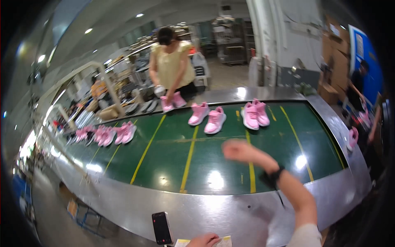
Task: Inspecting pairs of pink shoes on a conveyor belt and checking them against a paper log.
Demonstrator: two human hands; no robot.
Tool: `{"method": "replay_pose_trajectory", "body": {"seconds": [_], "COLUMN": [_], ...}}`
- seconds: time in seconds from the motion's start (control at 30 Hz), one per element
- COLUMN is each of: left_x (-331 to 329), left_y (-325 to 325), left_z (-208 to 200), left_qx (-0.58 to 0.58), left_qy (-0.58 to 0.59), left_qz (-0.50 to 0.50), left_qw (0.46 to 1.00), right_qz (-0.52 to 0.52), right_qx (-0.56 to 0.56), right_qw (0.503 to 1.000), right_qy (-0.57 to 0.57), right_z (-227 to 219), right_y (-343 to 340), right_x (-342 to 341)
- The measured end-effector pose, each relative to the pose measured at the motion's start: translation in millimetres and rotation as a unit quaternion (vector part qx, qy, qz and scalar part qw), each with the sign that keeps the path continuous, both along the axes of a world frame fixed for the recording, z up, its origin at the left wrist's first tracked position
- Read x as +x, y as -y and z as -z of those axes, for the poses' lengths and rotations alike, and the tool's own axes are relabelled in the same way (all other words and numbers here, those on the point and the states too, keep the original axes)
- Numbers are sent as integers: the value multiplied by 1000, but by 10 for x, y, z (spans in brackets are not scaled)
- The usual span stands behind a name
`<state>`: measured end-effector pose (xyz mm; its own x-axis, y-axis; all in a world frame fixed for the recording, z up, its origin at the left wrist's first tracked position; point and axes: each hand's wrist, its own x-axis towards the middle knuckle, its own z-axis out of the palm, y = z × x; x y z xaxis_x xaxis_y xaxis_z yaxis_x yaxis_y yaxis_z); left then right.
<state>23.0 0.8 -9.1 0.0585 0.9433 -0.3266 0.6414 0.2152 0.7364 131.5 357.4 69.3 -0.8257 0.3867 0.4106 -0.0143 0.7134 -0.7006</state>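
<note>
My right hand [238,151] hangs over the green conveyor belt with its fingers curled in, slightly blurred; nothing shows in it. A dark band circles that wrist. The nearest shoes are a pair of pink sneakers [255,115] with white soles standing upright just beyond it. Left of those stand two more pink sneakers, one in front [214,121] and one behind [198,114]. At the bottom edge, my left hand [203,240] is closed over a paper [225,242] with yellow strips, and the frame cuts it off. A phone [161,228] lies beside it on the metal edge.
Yellow lines cross the belt [158,158], framed by a metal rim [135,201]. Several pink sneakers [109,135] stand along its left part. Across the belt, a person in a yellow top [173,66] touches a pink pair. Another person [358,84] is at right, near a sneaker [352,138].
</note>
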Motion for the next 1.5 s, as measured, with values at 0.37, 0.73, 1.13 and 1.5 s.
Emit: {"method": "replay_pose_trajectory", "body": {"seconds": [0.37, 0.73, 1.13, 1.5], "left_x": [-42, -390, -910, -930], "left_y": [-64, 453, 789, 896], "left_z": [-275, -295, -1058, -925], "left_qx": [249, 366, 333, 241], "left_qy": [51, -15, -61, -3], "left_qz": [-15, -35, -24, -83], "left_qw": [967, 930, 941, 967], "right_qz": [69, 304, 282, 273], "right_qx": [-395, -229, -251, -315], "right_qw": [909, 925, 923, 905], "right_qy": [109, 4, -71, -89], "right_z": [374, 219, -178, -29], "right_y": [2646, 3246, 3637, 3630], "right_x": [728, 632, 233, 341]}}
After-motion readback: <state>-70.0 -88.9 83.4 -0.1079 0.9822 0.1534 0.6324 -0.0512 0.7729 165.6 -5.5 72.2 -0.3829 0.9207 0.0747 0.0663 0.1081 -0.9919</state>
